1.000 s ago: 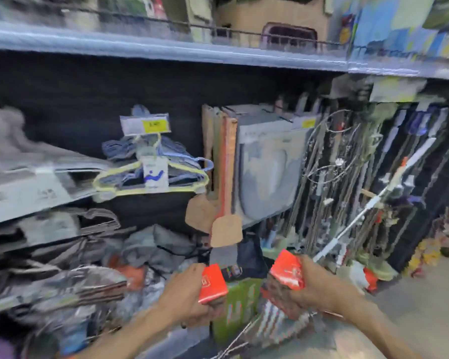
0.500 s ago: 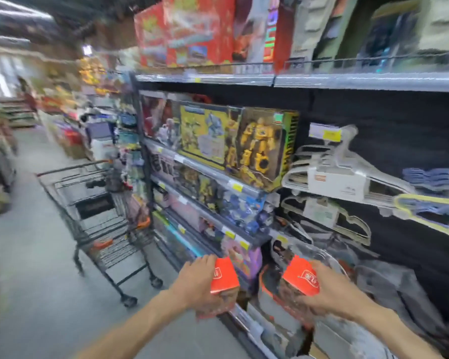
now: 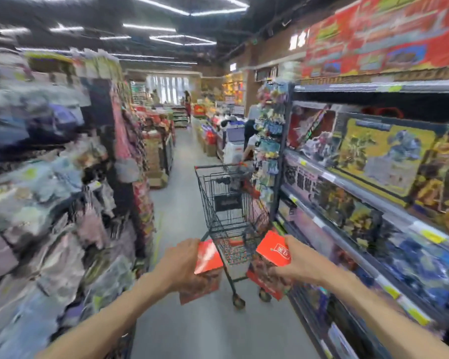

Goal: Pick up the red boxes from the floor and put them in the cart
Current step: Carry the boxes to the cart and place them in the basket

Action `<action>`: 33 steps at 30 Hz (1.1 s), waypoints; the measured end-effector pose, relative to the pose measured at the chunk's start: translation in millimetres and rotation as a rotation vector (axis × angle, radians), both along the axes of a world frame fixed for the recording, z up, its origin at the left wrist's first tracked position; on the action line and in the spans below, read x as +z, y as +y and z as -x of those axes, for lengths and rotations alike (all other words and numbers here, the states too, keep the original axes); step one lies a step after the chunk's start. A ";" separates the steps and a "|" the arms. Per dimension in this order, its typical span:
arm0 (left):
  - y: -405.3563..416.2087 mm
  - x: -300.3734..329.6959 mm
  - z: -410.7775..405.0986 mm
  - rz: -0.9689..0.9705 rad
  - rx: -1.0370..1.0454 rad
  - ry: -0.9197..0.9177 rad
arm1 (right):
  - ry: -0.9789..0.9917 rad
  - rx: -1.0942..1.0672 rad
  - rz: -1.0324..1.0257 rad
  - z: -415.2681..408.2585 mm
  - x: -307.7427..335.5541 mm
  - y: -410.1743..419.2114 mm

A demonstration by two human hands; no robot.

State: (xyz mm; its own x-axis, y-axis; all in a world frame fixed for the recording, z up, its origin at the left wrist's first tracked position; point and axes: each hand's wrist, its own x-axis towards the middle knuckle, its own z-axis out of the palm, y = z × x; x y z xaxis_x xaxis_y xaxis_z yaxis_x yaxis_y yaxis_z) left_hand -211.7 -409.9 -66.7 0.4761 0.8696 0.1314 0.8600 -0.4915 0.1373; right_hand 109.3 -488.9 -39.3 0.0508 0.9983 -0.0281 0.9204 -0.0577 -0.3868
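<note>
A store aisle runs ahead under strip lights, with a grey floor [image 3: 182, 213] between a blurred rack of soft goods on the left and toy shelves [image 3: 373, 182] on the right. The left hand [image 3: 178, 265] is wrapped around one red box [image 3: 208, 257], fingers curled over its near side; the right hand [image 3: 300, 264] grips a second red box [image 3: 274, 248] the same way (a white logo shows on its top face); both boxes are held up in the air, side by side and apart. Just beyond them stands the black wire cart [image 3: 231, 200], close against the toy shelves, its basket facing the hands; further down the aisle sit stacked goods and a distant person.
</note>
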 end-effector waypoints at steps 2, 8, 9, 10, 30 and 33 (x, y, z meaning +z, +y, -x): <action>28.9 3.3 28.3 -0.021 0.048 -0.009 | 0.007 0.049 0.010 24.5 4.0 43.8; 129.6 -0.1 72.3 -0.040 0.144 -0.044 | 0.016 0.145 0.035 68.6 8.8 166.5; 148.7 -1.3 73.8 -0.051 0.149 -0.047 | 0.022 0.155 0.039 70.3 5.7 190.0; 168.3 -2.7 74.4 -0.057 0.156 -0.053 | 0.027 0.164 0.042 70.9 2.2 214.3; 616.6 2.4 84.5 -0.060 0.240 -0.109 | -0.013 0.257 0.032 88.6 9.0 697.8; 699.6 -4.4 93.1 -0.090 0.205 -0.116 | 0.011 0.234 0.016 94.5 -2.3 761.2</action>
State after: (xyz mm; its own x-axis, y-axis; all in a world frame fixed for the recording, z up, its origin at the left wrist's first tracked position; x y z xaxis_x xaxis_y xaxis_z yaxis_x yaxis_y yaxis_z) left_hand -304.8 289.7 -71.1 0.2679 0.9288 0.2560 0.9242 -0.3228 0.2041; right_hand 14.8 272.3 -41.6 -0.1819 0.9824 -0.0435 0.9053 0.1500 -0.3973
